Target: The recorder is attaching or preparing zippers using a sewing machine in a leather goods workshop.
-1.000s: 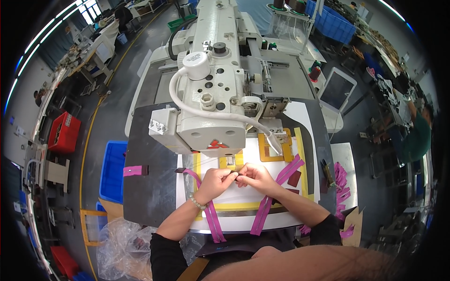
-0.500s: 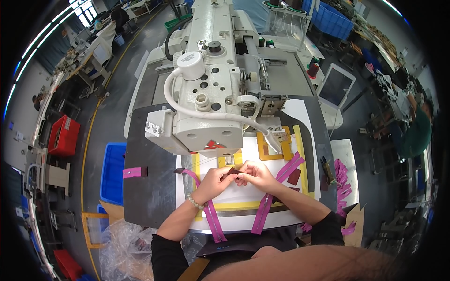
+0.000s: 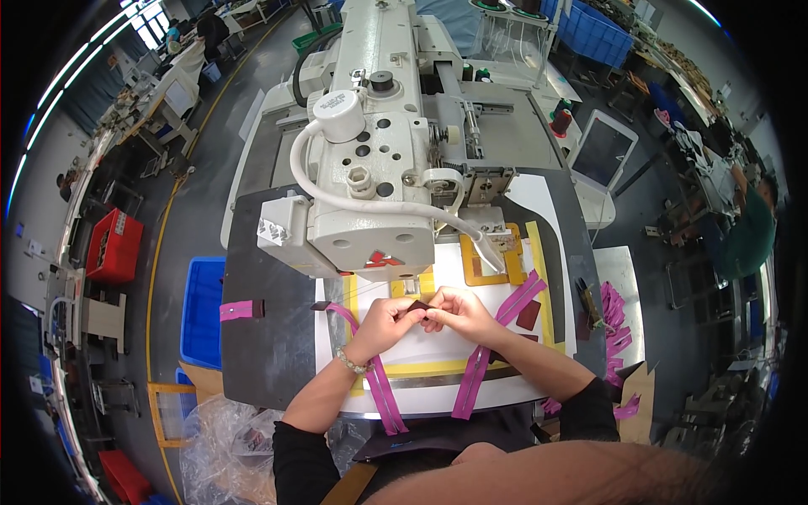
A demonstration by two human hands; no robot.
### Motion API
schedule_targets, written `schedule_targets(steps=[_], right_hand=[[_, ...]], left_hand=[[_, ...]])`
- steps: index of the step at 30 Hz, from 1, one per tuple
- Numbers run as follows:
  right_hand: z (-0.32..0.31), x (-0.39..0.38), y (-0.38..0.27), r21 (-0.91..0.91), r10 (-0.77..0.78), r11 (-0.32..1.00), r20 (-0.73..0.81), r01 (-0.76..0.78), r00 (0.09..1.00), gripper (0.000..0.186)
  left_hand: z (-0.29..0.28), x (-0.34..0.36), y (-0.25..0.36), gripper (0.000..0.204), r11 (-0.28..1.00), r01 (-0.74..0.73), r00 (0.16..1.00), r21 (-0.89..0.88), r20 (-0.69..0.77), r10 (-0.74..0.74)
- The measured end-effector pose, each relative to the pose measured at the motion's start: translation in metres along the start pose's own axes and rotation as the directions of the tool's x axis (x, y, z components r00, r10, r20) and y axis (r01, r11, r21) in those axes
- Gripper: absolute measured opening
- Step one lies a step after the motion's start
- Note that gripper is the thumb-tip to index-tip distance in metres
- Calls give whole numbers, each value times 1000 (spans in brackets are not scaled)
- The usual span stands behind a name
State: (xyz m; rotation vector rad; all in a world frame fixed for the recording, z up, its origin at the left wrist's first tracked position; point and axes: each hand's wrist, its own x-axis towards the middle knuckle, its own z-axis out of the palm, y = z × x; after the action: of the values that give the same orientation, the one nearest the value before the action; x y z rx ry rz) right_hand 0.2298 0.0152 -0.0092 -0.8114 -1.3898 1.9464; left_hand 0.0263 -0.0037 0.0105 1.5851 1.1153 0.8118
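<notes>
Close together in front of the sewing machine head [image 3: 370, 236], my left hand [image 3: 380, 325] and my right hand [image 3: 465, 315] pinch a small dark maroon patch [image 3: 418, 306] between thumbs and fingers. Much of the patch is hidden by the fingers. Below my left wrist, a magenta zipper strip [image 3: 387, 404] hangs over the table's front edge; its dark-tipped upper end lies left of the hand. Another magenta zipper strip [image 3: 468, 392] passes under my right forearm and shows again as a strip [image 3: 522, 296] beyond it. Maroon patches [image 3: 528, 316] lie on the white sheet beside that forearm.
A short magenta zipper piece [image 3: 241, 310] lies on the dark table at left. A yellow frame [image 3: 480, 273] sits right of the machine head. More magenta strips [image 3: 617, 311] are piled on the right side table. A blue bin [image 3: 202, 316] and clear plastic bags [image 3: 223, 450] stand at left.
Both hands stay almost in place, still pinching the maroon patch. The fingers shift very slightly, and the whole view moves a little.
</notes>
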Motion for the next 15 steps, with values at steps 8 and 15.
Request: schedule_targets(steps=[8,15], right_hand=[[0,0,-1,23,14,1000,-11,-14,1000,14],[2,1,-3,22,16,1000,-8,-16,1000,14]], left_hand=[[-1,0,0,15,999,33,999,-27,4,-33],[0,0,2,15,999,30,999,-23,-10,-31]])
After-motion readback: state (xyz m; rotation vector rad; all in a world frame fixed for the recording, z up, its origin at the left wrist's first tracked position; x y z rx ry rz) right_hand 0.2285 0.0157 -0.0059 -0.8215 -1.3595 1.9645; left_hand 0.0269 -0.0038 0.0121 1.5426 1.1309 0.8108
